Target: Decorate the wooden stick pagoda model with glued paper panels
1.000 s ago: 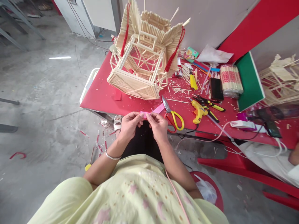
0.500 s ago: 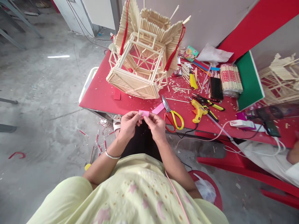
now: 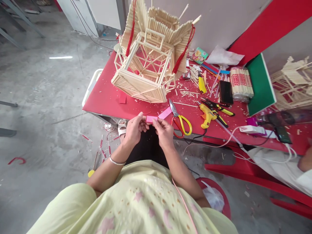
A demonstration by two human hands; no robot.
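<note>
A small pink slip of paper (image 3: 151, 119) is held up at the table's front edge. My right hand (image 3: 165, 131) pinches its right end, thumb on top. My left hand (image 3: 133, 130) has its fingers at the left end, with the thumb raised off the face; some of its fingertips are hidden. Just beyond my right hand lies a longer pink paper strip (image 3: 165, 112). Beside it are scissors (image 3: 184, 123) with one yellow and one red handle loop. Behind the hands stands a pavilion-like model of wooden sticks (image 3: 143, 81), hung with red tassels (image 3: 179, 60).
To the right on the red table (image 3: 97, 94) lie a yellow glue gun (image 3: 207, 115), pliers (image 3: 219, 107), a yellow cutter (image 3: 201, 84), a phone (image 3: 225, 92), bundled sticks (image 3: 240, 83) and a power strip (image 3: 252, 129) with cables. Another person's arm (image 3: 304, 161) shows at the right edge.
My left thumb has lifted off the pink slip, baring more of its face. The slip has shifted slightly to the right and lies flatter to view.
</note>
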